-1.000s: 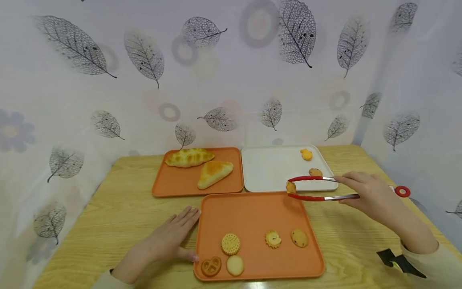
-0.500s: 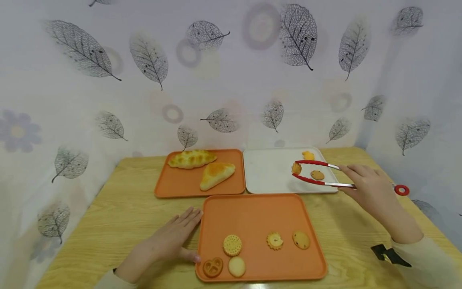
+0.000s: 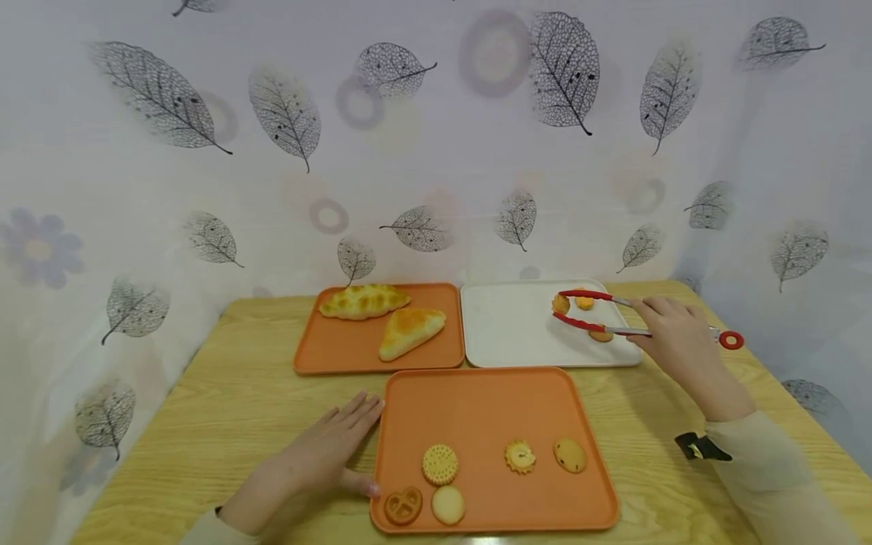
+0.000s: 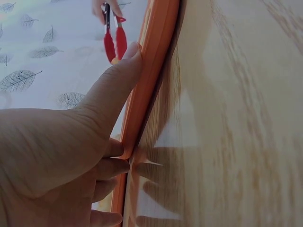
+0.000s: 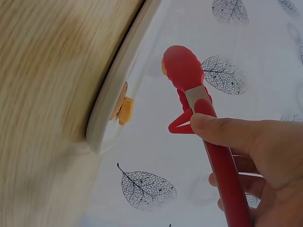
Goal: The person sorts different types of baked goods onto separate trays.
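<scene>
My right hand [image 3: 674, 341] grips red-tipped metal tongs [image 3: 589, 324], also seen along their length in the right wrist view. Between the tong tips sits a small ridged cookie [image 3: 561, 304], held over the white tray [image 3: 507, 325]. On that tray lie a chocolate-chip cookie [image 3: 602, 335], partly behind the lower tong arm, and a small orange cracker [image 3: 584, 301]. My left hand [image 3: 320, 450] lies with fingers extended along the left edge of the front orange tray [image 3: 477, 409], thumb at its rim; the left wrist view shows the thumb [image 4: 118, 75] against that rim.
The front tray carries a round dotted biscuit [image 3: 440, 464], a pretzel [image 3: 403, 505], a plain round cookie [image 3: 448, 505], a scalloped cookie [image 3: 520, 456] and a chip cookie [image 3: 569, 455]. Behind it, another orange tray [image 3: 309, 344] holds a long bread [image 3: 364, 301] and a triangular bread [image 3: 412, 333].
My right hand has carried the tongs and the ridged cookie from the front tray's far edge up over the white tray, toward the orange cracker. The left hand has stayed at the tray edge.
</scene>
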### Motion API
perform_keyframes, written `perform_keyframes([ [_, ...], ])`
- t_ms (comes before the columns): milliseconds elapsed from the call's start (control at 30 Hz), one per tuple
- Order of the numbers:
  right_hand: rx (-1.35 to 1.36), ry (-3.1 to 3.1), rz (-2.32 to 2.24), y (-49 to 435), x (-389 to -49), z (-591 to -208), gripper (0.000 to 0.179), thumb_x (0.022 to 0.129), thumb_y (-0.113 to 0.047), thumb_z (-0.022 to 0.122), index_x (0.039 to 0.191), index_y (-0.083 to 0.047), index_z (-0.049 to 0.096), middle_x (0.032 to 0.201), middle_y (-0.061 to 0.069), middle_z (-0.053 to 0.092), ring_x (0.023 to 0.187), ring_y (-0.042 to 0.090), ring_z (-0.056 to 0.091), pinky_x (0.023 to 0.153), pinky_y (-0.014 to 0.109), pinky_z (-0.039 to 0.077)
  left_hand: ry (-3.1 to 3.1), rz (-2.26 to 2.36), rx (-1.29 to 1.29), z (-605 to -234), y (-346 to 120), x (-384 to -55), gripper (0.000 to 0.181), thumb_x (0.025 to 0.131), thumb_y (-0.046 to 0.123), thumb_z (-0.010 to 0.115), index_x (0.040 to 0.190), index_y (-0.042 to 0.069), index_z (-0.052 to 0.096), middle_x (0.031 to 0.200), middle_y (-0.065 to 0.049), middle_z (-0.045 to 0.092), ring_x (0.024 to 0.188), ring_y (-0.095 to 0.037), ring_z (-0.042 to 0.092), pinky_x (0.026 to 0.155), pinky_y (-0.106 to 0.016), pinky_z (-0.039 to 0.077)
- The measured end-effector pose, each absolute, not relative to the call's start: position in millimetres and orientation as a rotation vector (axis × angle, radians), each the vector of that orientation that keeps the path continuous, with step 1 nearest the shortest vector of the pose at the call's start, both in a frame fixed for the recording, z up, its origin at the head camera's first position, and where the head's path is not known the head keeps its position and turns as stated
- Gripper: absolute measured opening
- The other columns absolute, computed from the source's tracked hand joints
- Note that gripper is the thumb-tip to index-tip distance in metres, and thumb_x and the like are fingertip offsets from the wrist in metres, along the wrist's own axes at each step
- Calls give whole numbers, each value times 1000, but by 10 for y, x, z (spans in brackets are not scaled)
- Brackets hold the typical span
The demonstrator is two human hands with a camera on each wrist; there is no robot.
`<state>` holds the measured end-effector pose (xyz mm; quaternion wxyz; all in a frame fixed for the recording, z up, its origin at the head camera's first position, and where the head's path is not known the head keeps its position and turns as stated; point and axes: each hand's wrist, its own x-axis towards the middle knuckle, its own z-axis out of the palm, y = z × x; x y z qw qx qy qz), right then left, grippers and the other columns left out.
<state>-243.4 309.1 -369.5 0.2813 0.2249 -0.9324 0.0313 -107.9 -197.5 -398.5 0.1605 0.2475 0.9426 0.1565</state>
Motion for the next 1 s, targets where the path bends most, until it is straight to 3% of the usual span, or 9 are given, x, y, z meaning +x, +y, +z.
perform_keyframes([
  [1000,482,-2790,58,3044,-2909,-3777,53,77,-19,82,121,3,62,110,25,63,98,44,60,79,63,47,2670,454,704,-3955,-1991,-1096,116,74,74,59,156,3,17,162,-20,18,151,-40,12,114,-66,24],
])
